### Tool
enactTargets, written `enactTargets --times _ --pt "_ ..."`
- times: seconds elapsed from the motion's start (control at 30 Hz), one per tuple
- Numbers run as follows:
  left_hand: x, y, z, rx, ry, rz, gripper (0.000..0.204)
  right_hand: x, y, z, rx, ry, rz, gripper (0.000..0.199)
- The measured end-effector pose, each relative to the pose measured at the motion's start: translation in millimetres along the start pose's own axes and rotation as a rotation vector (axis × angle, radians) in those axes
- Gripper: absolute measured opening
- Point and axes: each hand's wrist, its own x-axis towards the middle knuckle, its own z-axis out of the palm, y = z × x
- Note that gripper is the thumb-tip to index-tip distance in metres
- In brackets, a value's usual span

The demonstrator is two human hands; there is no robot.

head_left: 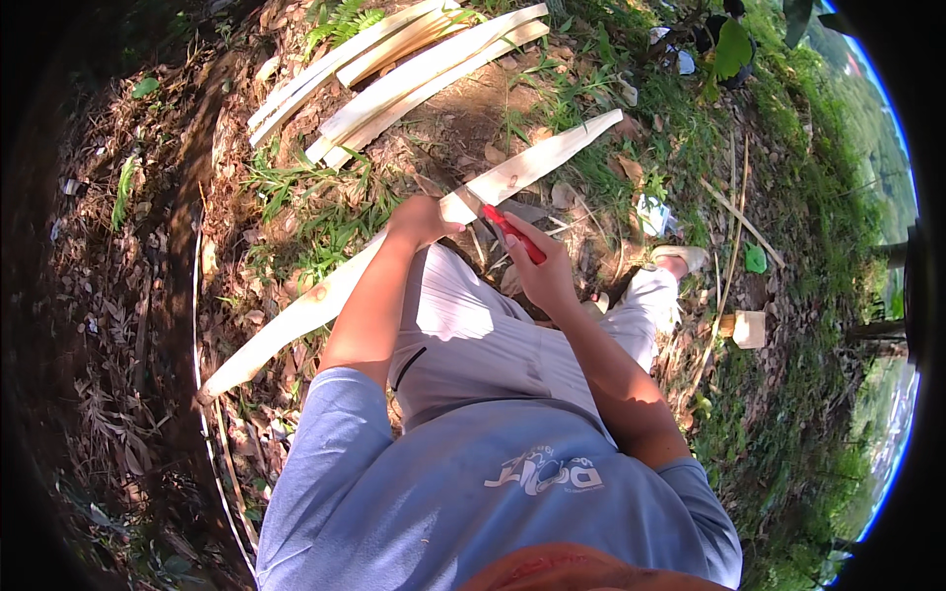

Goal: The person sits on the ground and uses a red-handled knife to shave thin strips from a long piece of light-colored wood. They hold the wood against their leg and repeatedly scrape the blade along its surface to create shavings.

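A long pale wooden plank (325,295) lies slantwise across my lap, from the lower left to the upper right. My left hand (421,219) grips it near its middle, the thumb along the near edge. My right hand (540,264) is closed round a red-handled tool (519,233). Its thin metal end rests on or just over the plank, a little right of my left hand. Whether that end is a knife or a saw blade I cannot tell. Some left-hand fingers are hidden.
Several pale split planks (414,84) lie on the ground ahead. To the right are a small wood block (749,330), thin sticks (734,227) and a crumpled wrapper (653,215). My outstretched foot (680,259) rests among leaves and grass.
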Motion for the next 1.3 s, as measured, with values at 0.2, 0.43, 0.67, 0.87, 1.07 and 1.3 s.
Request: enactTargets --times 0.2,0.43,0.67,0.87,1.07,1.3 --pt "-9.8 20.4 -4.0 0.144 0.015 -0.065 0.071 16.9 2.6 -14.3 0.083 0.067 0.011 0.036" --pt "-19.8 31.9 20.1 0.202 0.183 0.035 0.051 -65.0 8.0 -63.5 0.023 0.095 0.062 0.038" --pt "-16.6 34.6 7.5 0.152 0.106 0.004 0.054 -187.3 -35.7 -136.9 -0.023 0.114 0.195 0.041" --pt "-17.4 34.3 10.9 0.179 0.15 0.014 0.052 -166.7 -40.8 -125.4 -0.019 0.074 0.137 0.04" --pt "-19.9 35.5 27.9 0.242 0.176 -0.012 0.043 -54.6 9.2 -41.6 0.041 0.054 -0.001 0.039" --pt "-16.6 38.7 31.3 0.284 0.188 -0.035 0.042 11.7 40.0 5.2 0.141 0.15 -0.08 0.038"
